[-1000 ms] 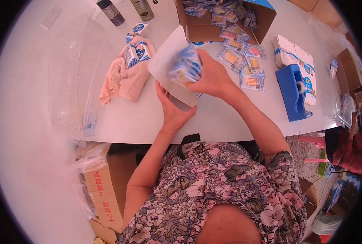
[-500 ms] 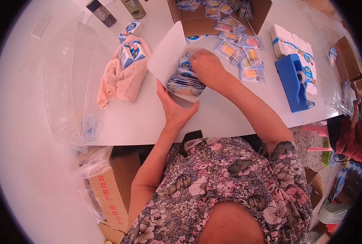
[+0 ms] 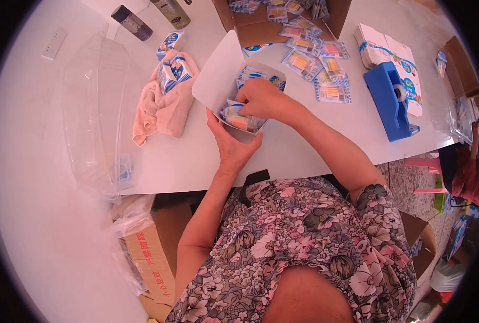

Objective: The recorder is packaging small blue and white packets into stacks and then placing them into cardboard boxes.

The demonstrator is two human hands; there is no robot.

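A white open-topped cardboard box [image 3: 218, 75] sits tilted on the table in front of me, its flap raised on the left side. My left hand [image 3: 233, 145] grips its near end, thumb on one side and fingers on the other. Inside stand several small clear-and-blue packets [image 3: 237, 116] with coloured contents. Reaching in from the right, my right hand [image 3: 266, 99] has its fingers closed at one of these packets; the fingertips are partly hidden. More loose packets [image 3: 303, 64] lie spread beyond the box.
Behind stands a brown carton [image 3: 336, 24] of packets. On the right are a blue tape dispenser [image 3: 382, 102] and flat printed cartons [image 3: 374, 46]. At left are a pink towel [image 3: 169, 110] with small packs, two bottles [image 3: 133, 22], and a clear plastic cover [image 3: 96, 113].
My right hand has moved toward me inside the box, from its far part to the near packets. The near packets now lean differently. My left hand keeps its grip.
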